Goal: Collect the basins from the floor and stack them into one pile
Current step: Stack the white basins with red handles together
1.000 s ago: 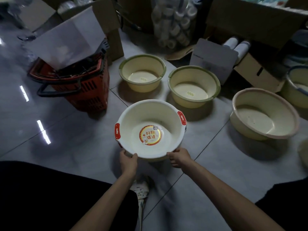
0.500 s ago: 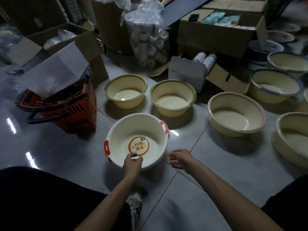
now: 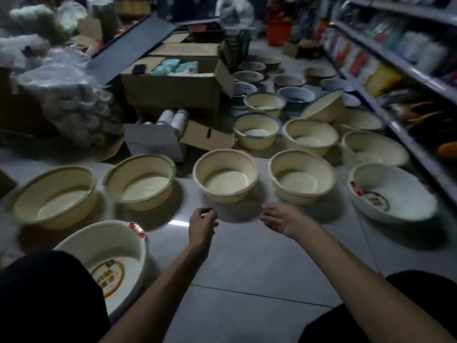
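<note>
A white basin with red handles and a round sticker (image 3: pixel 108 246) sits on the floor at the lower left, partly behind my knee. A row of cream basins lies ahead: two green-rimmed ones (image 3: pixel 52 196) (image 3: pixel 141 180) and two pink-rimmed ones (image 3: pixel 226 174) (image 3: pixel 303 175). Another white basin with a sticker (image 3: pixel 393 191) tilts at the right. Several more basins stand behind them. My left hand (image 3: pixel 201 224) hovers empty, fingers loosely curled, just short of the nearer pink-rimmed basin. Beside it, my right hand (image 3: pixel 282 219) is empty with relaxed fingers.
Open cardboard boxes (image 3: pixel 173 87) and a small white box (image 3: pixel 153 142) stand behind the basin row. Bagged goods (image 3: pixel 69 95) pile up at the left. A shelf unit (image 3: pixel 405 70) runs along the right. Bare tiled floor (image 3: pixel 247 280) lies between my knees.
Both hands let go of the red-handled white basin, which now sits at the lower left. My view swung right and up, and both hands moved toward the pink-rimmed basins.
</note>
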A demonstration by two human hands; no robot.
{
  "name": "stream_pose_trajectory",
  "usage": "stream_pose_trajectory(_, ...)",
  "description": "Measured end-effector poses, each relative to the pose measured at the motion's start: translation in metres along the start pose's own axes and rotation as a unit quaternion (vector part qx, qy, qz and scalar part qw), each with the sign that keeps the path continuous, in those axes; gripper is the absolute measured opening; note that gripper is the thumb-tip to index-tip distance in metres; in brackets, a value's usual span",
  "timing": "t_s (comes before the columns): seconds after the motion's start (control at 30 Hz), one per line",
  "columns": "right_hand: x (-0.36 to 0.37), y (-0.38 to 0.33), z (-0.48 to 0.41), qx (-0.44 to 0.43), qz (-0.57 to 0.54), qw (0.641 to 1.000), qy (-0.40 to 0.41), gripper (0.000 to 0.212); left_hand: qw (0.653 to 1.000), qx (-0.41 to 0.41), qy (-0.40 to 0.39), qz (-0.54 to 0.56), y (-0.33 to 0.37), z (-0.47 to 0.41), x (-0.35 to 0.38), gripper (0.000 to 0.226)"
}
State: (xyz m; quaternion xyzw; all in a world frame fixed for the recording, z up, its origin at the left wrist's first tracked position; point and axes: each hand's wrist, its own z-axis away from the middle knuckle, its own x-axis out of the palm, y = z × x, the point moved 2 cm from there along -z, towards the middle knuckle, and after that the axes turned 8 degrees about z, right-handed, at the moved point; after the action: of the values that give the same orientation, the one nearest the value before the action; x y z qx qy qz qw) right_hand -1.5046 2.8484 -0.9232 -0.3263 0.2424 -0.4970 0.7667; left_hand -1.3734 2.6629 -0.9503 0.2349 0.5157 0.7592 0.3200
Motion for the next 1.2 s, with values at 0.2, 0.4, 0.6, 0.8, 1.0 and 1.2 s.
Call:
stream_pose_trajectory(0.2,-0.111,-0.010,0.032,-0.005,-0.051,0.998,0.048,0.027,0.989,0.043,-0.131,-0.045,0.022,0.024,0.122,0.007)
stream_pose_trajectory(0.4,-0.212,0.001,0.076,-0.038,-0.070,0.988,0.131,0.009,0.971,-0.007,-0.222,-0.084,-0.006,0.037,0.237,0.020)
stream_pose_trajectory(0.6,-0.284,0.022,0.056,0.014,-0.174,0.962,0.210,0.004,0.962,-0.058,-0.246,-0.103,-0.082,0.028,0.323,0.010)
stream_pose_trajectory(0.8,-0.316,0.028,0.049,0.021,-0.121,0.969,0.215,0.019,0.951,-0.123,-0.271,-0.081,-0.144,0.018,0.403,0.012)
stream_pose_trajectory(1.0,-0.363,0.062,0.028,0.046,0.006,0.960,0.276,0.041,0.939,-0.183,-0.286,-0.051,-0.182,-0.026,0.497,0.014)
stream_pose_trajectory(1.2,-0.384,0.092,-0.002,0.044,0.067,0.963,0.257,0.049,0.924,-0.268,-0.271,0.018,-0.219,-0.069,0.599,0.037)
